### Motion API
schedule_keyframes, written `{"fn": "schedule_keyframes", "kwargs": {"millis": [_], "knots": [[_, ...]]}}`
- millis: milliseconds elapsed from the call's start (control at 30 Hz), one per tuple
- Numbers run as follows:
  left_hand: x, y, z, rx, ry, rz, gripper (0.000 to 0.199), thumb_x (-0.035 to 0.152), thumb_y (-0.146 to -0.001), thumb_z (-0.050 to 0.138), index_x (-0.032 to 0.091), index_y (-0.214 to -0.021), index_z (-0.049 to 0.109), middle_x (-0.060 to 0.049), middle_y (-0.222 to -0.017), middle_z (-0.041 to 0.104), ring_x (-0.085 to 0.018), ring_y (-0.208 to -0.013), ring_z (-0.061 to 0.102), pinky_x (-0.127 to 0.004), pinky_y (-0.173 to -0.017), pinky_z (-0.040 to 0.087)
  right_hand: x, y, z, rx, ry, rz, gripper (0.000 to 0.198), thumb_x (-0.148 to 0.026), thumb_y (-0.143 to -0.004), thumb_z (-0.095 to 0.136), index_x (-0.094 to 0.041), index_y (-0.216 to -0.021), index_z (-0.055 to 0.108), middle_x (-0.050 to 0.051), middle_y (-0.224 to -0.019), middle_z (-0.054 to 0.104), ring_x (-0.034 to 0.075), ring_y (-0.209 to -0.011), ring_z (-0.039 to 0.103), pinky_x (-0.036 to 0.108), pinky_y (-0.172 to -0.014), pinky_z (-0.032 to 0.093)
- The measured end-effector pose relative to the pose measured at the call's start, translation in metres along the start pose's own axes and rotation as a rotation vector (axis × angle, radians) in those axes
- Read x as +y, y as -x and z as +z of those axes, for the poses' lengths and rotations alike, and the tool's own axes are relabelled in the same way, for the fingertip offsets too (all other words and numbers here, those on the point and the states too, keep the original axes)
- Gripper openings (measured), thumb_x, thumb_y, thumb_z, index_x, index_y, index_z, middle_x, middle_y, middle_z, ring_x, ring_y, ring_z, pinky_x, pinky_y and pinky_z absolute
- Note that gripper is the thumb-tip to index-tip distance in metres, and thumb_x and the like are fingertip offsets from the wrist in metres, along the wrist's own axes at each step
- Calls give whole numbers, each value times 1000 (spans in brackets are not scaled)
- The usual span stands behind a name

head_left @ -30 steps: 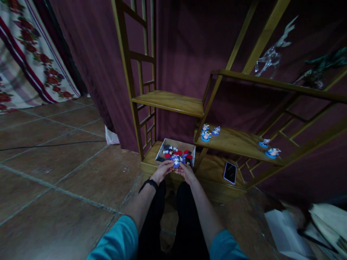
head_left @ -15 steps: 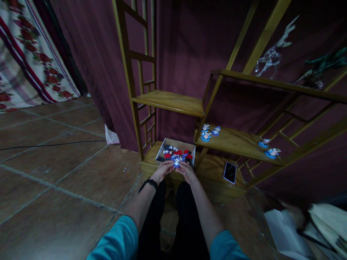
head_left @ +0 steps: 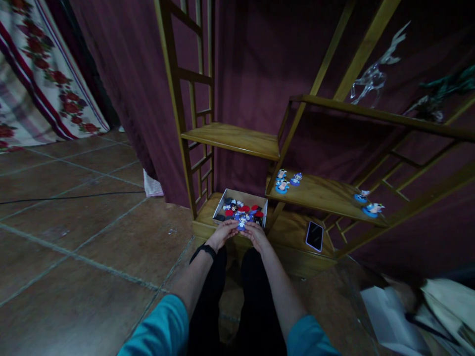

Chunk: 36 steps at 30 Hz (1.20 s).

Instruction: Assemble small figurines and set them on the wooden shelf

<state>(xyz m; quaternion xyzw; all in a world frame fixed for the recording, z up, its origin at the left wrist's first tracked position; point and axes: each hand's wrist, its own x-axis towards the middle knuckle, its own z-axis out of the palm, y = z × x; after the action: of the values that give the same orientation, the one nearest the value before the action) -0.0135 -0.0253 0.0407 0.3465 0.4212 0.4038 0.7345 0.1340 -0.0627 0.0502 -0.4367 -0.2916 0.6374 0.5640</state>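
Note:
Between my two hands, just in front of the box, is a small white and purple figurine (head_left: 242,224) on a round purple base. My left hand (head_left: 224,233) closes its fingertips on the left side of the base. From the right, my right hand (head_left: 256,234) pinches the other side. The cardboard box (head_left: 265,205) behind them holds a jumble of small figurines with red, black and purple parts. Several similar figurines stand on the wooden shelf to the right, among them a purple one (head_left: 296,179) and a blue-based one (head_left: 373,209).
A phone (head_left: 314,236) lies on the low shelf to the right. A bare middle shelf (head_left: 233,138) juts out above the box. Higher at the right stands a clear deer ornament (head_left: 371,79). Bags (head_left: 449,306) sit on the floor at the lower right.
Almost nothing differs. Both hands keep the figurine in the same place in front of the box, with at most a slight tilt of it.

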Motion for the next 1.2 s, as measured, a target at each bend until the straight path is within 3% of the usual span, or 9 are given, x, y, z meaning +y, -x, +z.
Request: {"fn": "schedule_keyframes", "kwargs": {"millis": [433,733,933,1067,1200], "knots": [[0,1,2,12,-30,7,20,21,-67,70,12,-84,62,0,-56,61,-5,-45,54,-15,-48,40,1,2,2,-13,-14,-27,20,-27,-61,73,-16,-73,62,2,-71,67,14,-68,65,28,-70,52],[3,7,6,-17,-40,20,30,24,-62,75,15,-87,61,-1,-68,64,-8,-59,60,-18,-57,43,2,-2,1,50,-29,-3,19,-25,-62,71,-17,-74,59,0,-65,65,12,-61,63,27,-66,53],[-5,5,7,-63,-160,137,41,22,-56,77,15,-92,58,0,-67,63,-9,-58,59,-18,-53,40,4,-5,-2,35,-14,-9,23,-27,-60,72,-18,-78,60,1,-71,67,14,-67,64,28,-67,52],[-14,3,10,-34,-245,250,40,23,-58,74,15,-92,55,5,-59,57,-7,-49,52,-19,-51,37,6,-7,-3,54,-6,-10,25,-26,-58,73,-18,-78,60,1,-73,67,13,-65,63,27,-64,51],[-20,3,11,21,-390,374,37,21,-63,68,15,-97,55,6,-60,55,-9,-54,52,-21,-56,40,8,-9,-4,39,7,-11,25,-26,-58,73,-18,-78,60,1,-72,67,13,-65,63,27,-64,50]]}}
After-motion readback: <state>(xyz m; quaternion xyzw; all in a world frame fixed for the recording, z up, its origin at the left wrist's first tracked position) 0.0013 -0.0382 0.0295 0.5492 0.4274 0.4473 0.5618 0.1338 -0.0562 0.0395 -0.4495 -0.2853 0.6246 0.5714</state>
